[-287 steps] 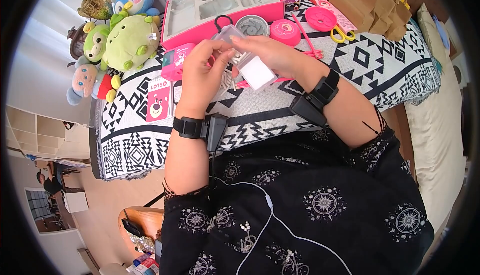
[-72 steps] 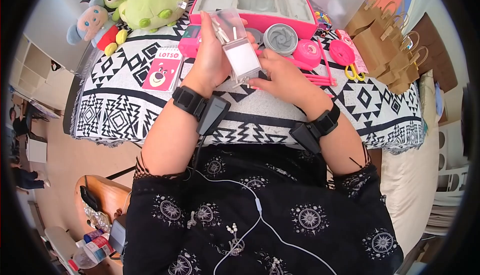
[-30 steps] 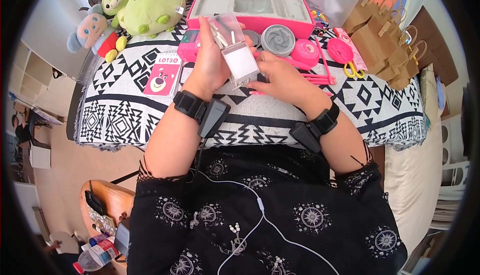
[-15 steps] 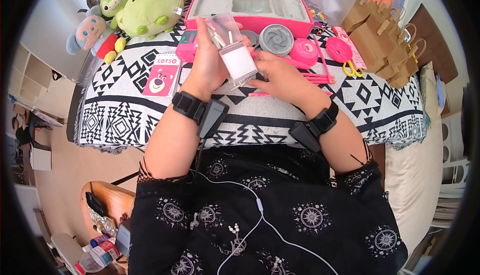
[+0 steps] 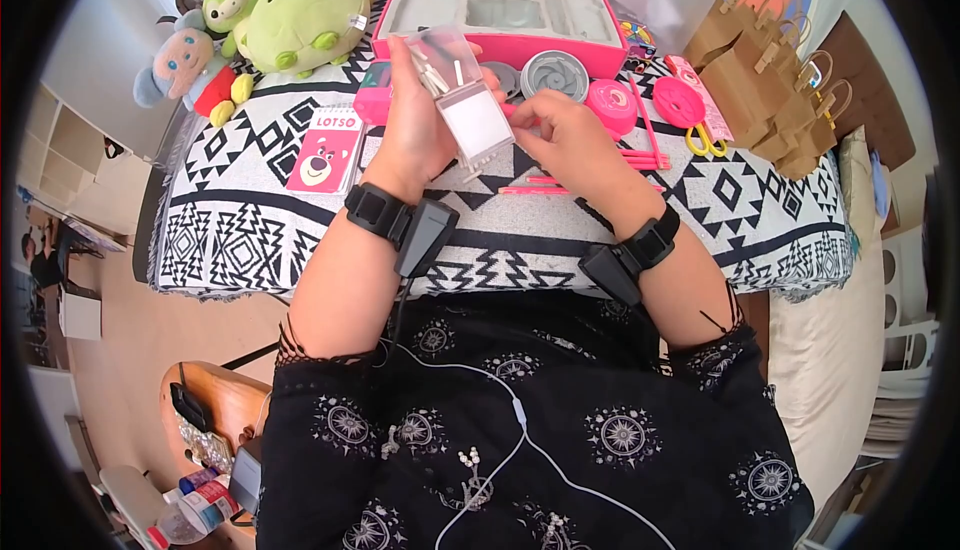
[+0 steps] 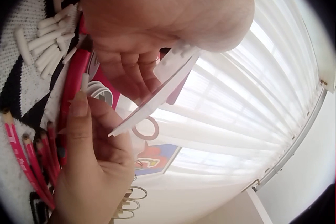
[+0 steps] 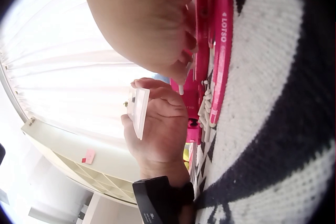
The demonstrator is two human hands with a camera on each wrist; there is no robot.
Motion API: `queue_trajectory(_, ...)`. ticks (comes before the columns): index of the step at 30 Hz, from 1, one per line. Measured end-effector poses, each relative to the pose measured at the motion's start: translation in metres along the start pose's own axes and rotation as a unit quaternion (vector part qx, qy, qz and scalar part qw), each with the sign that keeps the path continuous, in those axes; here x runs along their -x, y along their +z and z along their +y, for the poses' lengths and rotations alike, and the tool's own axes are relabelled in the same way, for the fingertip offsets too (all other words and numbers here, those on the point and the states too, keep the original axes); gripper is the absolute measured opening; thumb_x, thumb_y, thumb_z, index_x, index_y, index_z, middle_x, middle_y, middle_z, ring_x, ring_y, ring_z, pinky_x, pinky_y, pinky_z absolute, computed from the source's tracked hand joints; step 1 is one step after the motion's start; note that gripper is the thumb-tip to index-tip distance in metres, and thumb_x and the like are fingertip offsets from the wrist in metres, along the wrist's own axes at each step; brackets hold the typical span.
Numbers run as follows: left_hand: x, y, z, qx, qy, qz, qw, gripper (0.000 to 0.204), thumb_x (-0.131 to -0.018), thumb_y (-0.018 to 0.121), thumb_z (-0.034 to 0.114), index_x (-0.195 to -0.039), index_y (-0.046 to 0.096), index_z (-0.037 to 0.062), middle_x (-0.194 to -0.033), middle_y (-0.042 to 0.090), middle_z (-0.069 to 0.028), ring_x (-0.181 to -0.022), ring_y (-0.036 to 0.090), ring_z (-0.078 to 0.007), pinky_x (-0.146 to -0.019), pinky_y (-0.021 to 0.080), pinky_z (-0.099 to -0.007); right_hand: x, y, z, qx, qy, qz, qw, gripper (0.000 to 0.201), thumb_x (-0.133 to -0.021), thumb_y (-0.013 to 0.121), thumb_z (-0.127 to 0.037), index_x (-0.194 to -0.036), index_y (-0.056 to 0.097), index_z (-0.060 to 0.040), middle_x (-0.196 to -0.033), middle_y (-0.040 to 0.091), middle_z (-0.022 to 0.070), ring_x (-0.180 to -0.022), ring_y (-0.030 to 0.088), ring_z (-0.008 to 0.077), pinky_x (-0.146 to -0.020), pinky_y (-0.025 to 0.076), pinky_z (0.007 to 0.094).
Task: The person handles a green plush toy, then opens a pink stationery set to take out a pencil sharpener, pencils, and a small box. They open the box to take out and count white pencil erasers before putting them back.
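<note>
My left hand (image 5: 412,130) holds an opened clear plastic box (image 5: 476,122) on its palm, tilted, with slim white sticks (image 5: 431,74) in its upper half. Just right of the box is my right hand (image 5: 575,150), fingers bent. In the left wrist view the right hand (image 6: 86,163) pinches a short white stick (image 6: 85,81) between thumb and fingers. The right wrist view shows that stick (image 7: 181,89) pointing down from the fingertips, and the box (image 7: 137,112) side-on in the left hand (image 7: 163,129). Loose white sticks (image 6: 50,43) lie on the patterned cloth below.
Pink pencils (image 5: 635,159), a grey round piece (image 5: 554,78) and pink round pieces (image 5: 611,106) lie beyond the right hand. Behind stands a pink box with a moulded tray (image 5: 503,14). Left are a LOTSO notepad (image 5: 326,150) and plush toys (image 5: 305,20); paper bags (image 5: 765,85) stand right.
My right hand has shifted slightly up and away from the lower edge of the clear box, its fingers more bent. My left hand and the box have barely moved in the last half second.
</note>
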State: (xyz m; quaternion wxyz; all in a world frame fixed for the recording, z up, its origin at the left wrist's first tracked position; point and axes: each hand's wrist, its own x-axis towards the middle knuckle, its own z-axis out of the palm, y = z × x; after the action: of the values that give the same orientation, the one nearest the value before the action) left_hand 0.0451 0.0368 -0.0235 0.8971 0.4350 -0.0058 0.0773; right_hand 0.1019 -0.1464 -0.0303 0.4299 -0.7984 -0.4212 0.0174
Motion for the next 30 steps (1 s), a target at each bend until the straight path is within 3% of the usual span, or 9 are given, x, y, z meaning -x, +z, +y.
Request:
queue_trajectory(6, 0.0, -0.001, 0.002, 0.015, 0.017, -0.004, 1.0, 0.085, -0.093, 0.013, 0.075, -0.116, 0.055, 0.0049, -0.09, 0.065, -0.0121, -0.082, 0.067, -0.0266, -0.077, 0.055, -0.0361, -0.001, -0.004, -0.005, -0.031, 0.1, 0.043, 0.994, 0.017, -0.085, 0.072, -0.016, -0.091, 0.066, -0.0012, -0.078, 0.062, 0.0103, -0.069, 0.06, 0.0183, -0.063, 0.048, 0.0336)
queue_trajectory(12, -0.001, 0.0, 0.0, -0.021, 0.015, 0.02, 0.999, 0.084, -0.093, 0.016, 0.075, -0.115, 0.056, 0.0045, -0.09, 0.066, -0.0129, -0.084, 0.067, -0.0265, -0.076, 0.055, -0.0364, -0.006, -0.002, 0.007, -0.165, 0.053, 0.135, 0.976, 0.015, -0.089, 0.069, -0.015, -0.094, 0.065, -0.0013, -0.078, 0.064, 0.0033, -0.07, 0.057, 0.0085, -0.06, 0.046, 0.0257)
queue_trajectory(15, -0.001, 0.0, -0.002, -0.038, -0.032, 0.029, 0.998, 0.084, -0.093, 0.018, 0.075, -0.115, 0.057, 0.0044, -0.09, 0.066, -0.0129, -0.083, 0.068, -0.0264, -0.076, 0.055, -0.037, -0.007, -0.004, 0.007, -0.181, 0.031, 0.15, 0.971, 0.013, -0.09, 0.068, -0.013, -0.095, 0.064, -0.0014, -0.079, 0.064, 0.0011, -0.071, 0.057, 0.0063, -0.061, 0.046, 0.0232)
queue_trajectory(20, 0.002, 0.006, -0.002, -0.073, -0.086, -0.008, 0.994, 0.081, -0.094, 0.022, 0.073, -0.118, 0.057, 0.0032, -0.091, 0.066, -0.0126, -0.085, 0.069, -0.0256, -0.076, 0.057, -0.0354, -0.006, -0.003, 0.006, -0.205, 0.02, 0.144, 0.968, 0.011, -0.09, 0.068, -0.011, -0.095, 0.064, -0.0015, -0.079, 0.063, 0.0001, -0.07, 0.056, 0.0053, -0.061, 0.045, 0.0213)
queue_trajectory(25, 0.001, 0.004, -0.004, -0.079, -0.129, 0.006, 0.988, 0.074, -0.097, 0.027, 0.067, -0.118, 0.057, 0.0033, -0.092, 0.067, -0.0111, -0.081, 0.07, -0.0237, -0.073, 0.059, -0.0354, -0.005, -0.003, 0.004, -0.22, 0.017, 0.127, 0.967, 0.011, -0.091, 0.068, -0.01, -0.095, 0.063, -0.0013, -0.079, 0.063, 0.0001, -0.07, 0.056, 0.0046, -0.061, 0.045, 0.0205)
queue_trajectory(30, 0.002, 0.005, -0.004, -0.082, -0.187, -0.019, 0.979, 0.065, -0.101, 0.028, 0.059, -0.119, 0.058, 0.0038, -0.093, 0.069, -0.0111, -0.077, 0.07, -0.0221, -0.072, 0.06, -0.0356, -0.003, -0.003, -0.001, -0.257, 0.02, 0.104, 0.961, 0.01, -0.092, 0.066, -0.008, -0.096, 0.062, -0.0009, -0.079, 0.064, 0.0015, -0.072, 0.062, 0.0068, -0.061, 0.047, 0.0209)
